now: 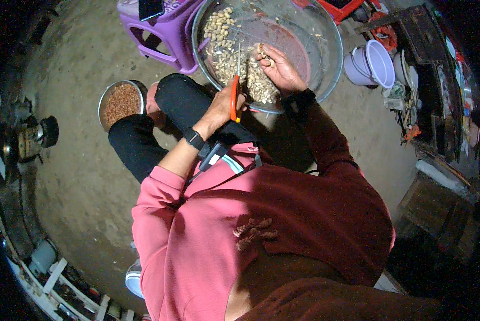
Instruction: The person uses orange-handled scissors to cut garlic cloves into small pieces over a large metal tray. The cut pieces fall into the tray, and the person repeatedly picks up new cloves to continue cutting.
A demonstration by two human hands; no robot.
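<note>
My left hand [224, 102] is closed around the orange handles of scissors [234, 96], whose narrow metal blades point up over a large round metal tray [331, 80]. Just to the right, my right hand [280, 68] holds pale peanut shells [270, 61] between thumb and fingers above the tray. Whole peanuts in their shells [220, 25] lie at the tray's upper left. Broken shells [260, 86] are heaped below and between the hands. Left of my knees, a round metal bowl [100, 108] holds many reddish-brown peanut kernels [123, 102].
A purple plastic stool [167, 38] with a dark phone-like object [151, 9] on it stands against the tray's left side. To the right are a lilac bucket [356, 66] and a cluttered dark shelf [424, 44]. A lidded container [135, 283] sits on the floor beside me.
</note>
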